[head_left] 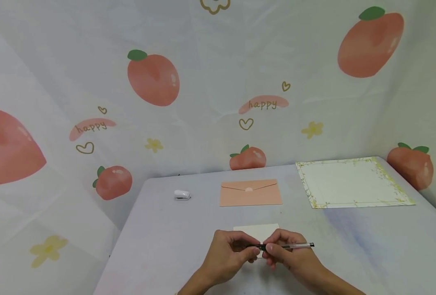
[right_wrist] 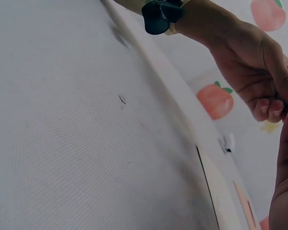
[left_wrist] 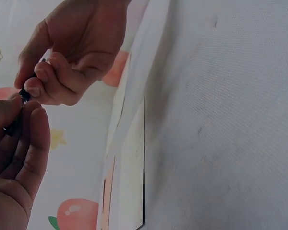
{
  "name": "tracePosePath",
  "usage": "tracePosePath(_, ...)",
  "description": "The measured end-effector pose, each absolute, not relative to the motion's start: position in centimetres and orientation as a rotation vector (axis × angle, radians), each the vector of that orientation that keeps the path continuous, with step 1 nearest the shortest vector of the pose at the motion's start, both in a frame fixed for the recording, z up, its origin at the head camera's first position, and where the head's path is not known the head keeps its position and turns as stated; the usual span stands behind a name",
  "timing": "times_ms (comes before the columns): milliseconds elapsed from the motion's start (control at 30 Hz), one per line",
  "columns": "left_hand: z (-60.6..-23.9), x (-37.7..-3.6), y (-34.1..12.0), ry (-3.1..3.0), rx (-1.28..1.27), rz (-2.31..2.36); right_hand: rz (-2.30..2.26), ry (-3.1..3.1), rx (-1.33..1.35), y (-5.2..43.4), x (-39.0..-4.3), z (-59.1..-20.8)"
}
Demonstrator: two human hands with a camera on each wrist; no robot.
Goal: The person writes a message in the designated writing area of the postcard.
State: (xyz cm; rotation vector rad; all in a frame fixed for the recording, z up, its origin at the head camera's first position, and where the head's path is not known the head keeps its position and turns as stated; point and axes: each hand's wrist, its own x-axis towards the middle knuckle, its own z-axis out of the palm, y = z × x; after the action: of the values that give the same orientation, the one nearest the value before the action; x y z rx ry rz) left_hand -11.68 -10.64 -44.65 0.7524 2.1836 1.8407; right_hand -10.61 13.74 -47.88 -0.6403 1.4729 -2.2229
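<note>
Over a small cream card (head_left: 256, 231), both hands meet on a pen (head_left: 297, 246) with a clear barrel and black ends. My left hand (head_left: 225, 255) pinches the pen's black left end between thumb and fingers. Close beside it, my right hand (head_left: 295, 253) grips the pen at the black part near its middle, and the clear barrel sticks out to the right. In the left wrist view, the dark end of the pen (left_wrist: 24, 95) shows between the fingertips of both hands, held above the table. The hands partly cover the card's lower part.
Behind the card lies a closed pink envelope (head_left: 251, 197). A small white stapler (head_left: 182, 195) sits to its left, and a large sheet with a yellow floral border (head_left: 354, 182) lies at the back right. A peach-printed cloth (head_left: 203, 135) hangs behind the table.
</note>
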Motion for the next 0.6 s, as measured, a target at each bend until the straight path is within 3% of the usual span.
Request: tracePosePath(600, -44.19, -10.79, -10.79, 2.13, 0.842, 1.865, -2.242, 1.815, -1.009, 13.76, -9.71, -47.74)
